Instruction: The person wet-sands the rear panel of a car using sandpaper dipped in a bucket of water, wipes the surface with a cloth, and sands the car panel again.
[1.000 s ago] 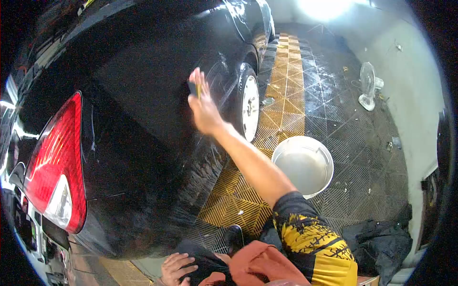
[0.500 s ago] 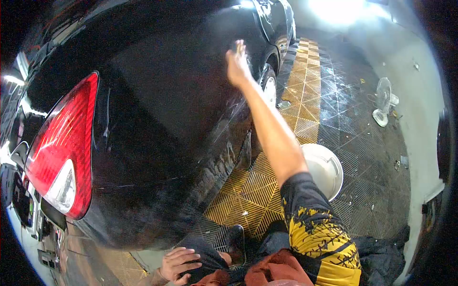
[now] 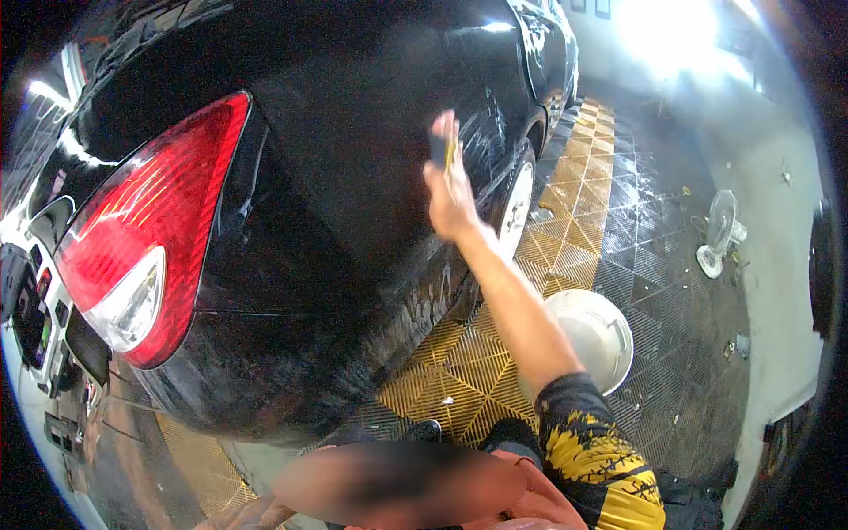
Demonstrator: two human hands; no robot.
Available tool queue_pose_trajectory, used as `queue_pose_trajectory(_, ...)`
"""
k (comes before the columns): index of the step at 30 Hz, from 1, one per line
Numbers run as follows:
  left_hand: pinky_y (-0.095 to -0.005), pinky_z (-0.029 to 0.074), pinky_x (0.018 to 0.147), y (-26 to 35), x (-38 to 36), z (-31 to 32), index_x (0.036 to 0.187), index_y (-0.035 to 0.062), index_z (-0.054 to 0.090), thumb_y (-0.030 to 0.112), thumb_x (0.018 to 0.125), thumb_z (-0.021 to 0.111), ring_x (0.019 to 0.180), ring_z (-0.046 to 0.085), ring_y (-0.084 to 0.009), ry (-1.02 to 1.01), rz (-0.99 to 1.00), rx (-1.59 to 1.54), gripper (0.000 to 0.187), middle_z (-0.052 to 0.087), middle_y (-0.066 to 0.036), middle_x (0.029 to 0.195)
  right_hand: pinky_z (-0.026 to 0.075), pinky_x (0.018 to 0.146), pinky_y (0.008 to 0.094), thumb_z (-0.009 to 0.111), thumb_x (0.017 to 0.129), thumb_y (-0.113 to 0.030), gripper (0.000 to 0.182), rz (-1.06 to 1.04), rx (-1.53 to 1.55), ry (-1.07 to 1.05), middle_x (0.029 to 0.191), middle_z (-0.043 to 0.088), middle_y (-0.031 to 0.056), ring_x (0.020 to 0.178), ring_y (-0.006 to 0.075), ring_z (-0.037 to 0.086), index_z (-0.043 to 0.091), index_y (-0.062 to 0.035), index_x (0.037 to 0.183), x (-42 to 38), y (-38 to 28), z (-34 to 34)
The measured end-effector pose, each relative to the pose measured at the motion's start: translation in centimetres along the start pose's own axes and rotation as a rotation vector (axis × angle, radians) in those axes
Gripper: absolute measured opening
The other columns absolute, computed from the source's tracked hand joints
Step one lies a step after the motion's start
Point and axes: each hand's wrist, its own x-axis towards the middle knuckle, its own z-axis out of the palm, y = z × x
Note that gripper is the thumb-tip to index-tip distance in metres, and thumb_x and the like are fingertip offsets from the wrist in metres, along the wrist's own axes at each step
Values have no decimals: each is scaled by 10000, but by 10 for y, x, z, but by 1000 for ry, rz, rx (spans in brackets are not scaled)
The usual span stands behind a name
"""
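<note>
My right hand (image 3: 451, 196) is raised at the side of a black car (image 3: 336, 168), behind its red and clear tail light (image 3: 163, 230). A small pad with dark and yellow layers (image 3: 440, 152) is held between my fingers and the body panel. Its exact kind cannot be made out, nor whether it touches the paint. Pale streaks and a dusty film mark the panel and lower bumper. Of my left hand (image 3: 252, 515), only a bit shows at the bottom edge; a blurred patch hides its fingers.
A round white bucket (image 3: 618, 344) stands on the yellow and black grid floor tiles (image 3: 450, 371), right beside my forearm. A fan (image 3: 722, 231) stands near the grey wall (image 3: 768, 194) at right. The rear wheel (image 3: 518, 208) is beyond my hand.
My right hand has come lower in view with the pad, whose layers now show. My left hand, earlier low with fingers spread, is mostly hidden. The view has shifted, bringing the tail light further right.
</note>
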Motion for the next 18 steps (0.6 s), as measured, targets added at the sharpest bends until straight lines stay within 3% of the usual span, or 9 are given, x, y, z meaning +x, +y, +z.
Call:
queue_pose_trajectory(2,-441,461,951,-1,-2,2,1064,125,706,304,826,502,1125,593,-299,14,-7,7,360,645,-90,1176,97,1174,439,403,884,-91,633,22,91,25,1549,105,259,1446,402,47,185,34,1465,5,24,-4)
queue_pose_trajectory(6,-450,461,961,2,3,3,1087,117,693,284,831,494,1139,581,-312,24,25,-56,365,624,-106,1206,121,1172,412,391,885,-80,579,667,136,-337,1524,178,280,1437,416,98,251,84,1422,79,42,-50)
queue_pose_trajectory(8,-452,453,977,1,3,-2,1118,108,675,276,831,493,1159,567,-317,-21,48,-28,379,598,-111,1247,378,802,425,349,935,-170,272,336,-78,41,960,587,152,894,299,486,502,26,1045,48,64,-14)
queue_pose_trajectory(9,-452,453,977,-1,2,-1,1118,108,675,276,831,493,1159,567,-317,0,43,-12,379,598,-111,1247,277,929,414,346,915,-113,312,247,-38,44,1163,422,171,1083,308,338,410,35,1182,29,47,-9)
queue_pose_trajectory(11,-455,439,995,-4,-1,5,1140,101,662,269,823,493,1172,558,-319,2,57,-28,397,589,-113,1262,76,1183,390,341,875,0,594,70,45,38,1570,92,209,1463,324,43,226,51,1455,-9,12,1)
queue_pose_trajectory(12,-455,439,995,-4,-2,7,1140,101,662,269,823,493,1172,558,-319,22,35,-21,397,589,-113,1262,232,1040,370,384,906,-113,427,211,216,76,1275,330,158,1208,266,278,374,27,1309,-10,63,12)
queue_pose_trajectory(14,-460,420,1016,-5,6,9,1153,97,653,260,817,488,1187,546,-321,-2,98,-71,409,580,-113,1277,402,847,331,432,934,-209,295,397,226,126,921,559,84,896,189,514,535,-22,1138,35,124,-3)
queue_pose_trajectory(16,-471,407,1027,-8,10,13,1157,100,646,253,817,495,1193,539,-324,-9,101,-92,402,578,-113,1275,413,753,294,437,933,-193,232,651,231,143,846,530,44,804,146,495,548,-65,1091,64,117,-43)
queue_pose_trajectory(18,-485,414,1009,-8,12,9,1137,102,659,283,850,459,1196,541,-321,2,110,-77,393,581,-131,1275,414,699,276,427,947,-196,209,609,375,119,844,515,26,762,122,483,549,-90,1079,52,146,-75)
